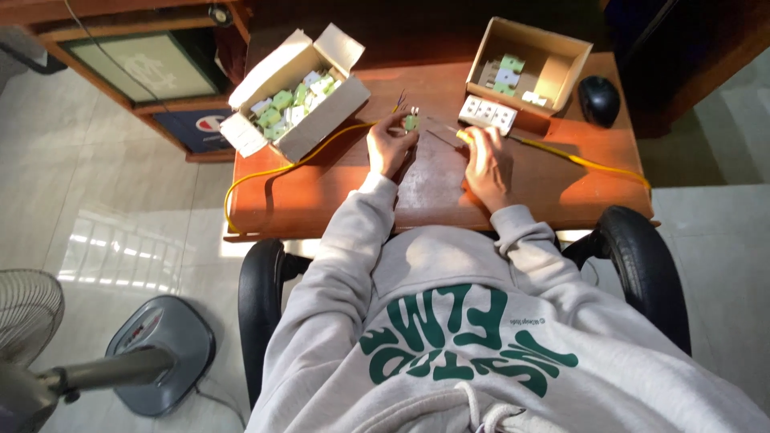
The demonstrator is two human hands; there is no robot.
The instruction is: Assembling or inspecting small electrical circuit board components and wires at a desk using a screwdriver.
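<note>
Over the middle of a reddish wooden tabletop, a seated person in a pale grey hooded sweatshirt works with both hands. Their left hand is closed around a small green and white part, pinched at the fingertips and held just above the wood. Their right hand is curled shut on the yellow handle of a thin tool, its tip pointing toward the part. A yellow cable loops off the left edge, and another yellow cable runs to the right. Farther left lies an open cardboard box of similar green and white parts; farther right stands a second box, a white strip before it and a black mouse beside it.
</note>
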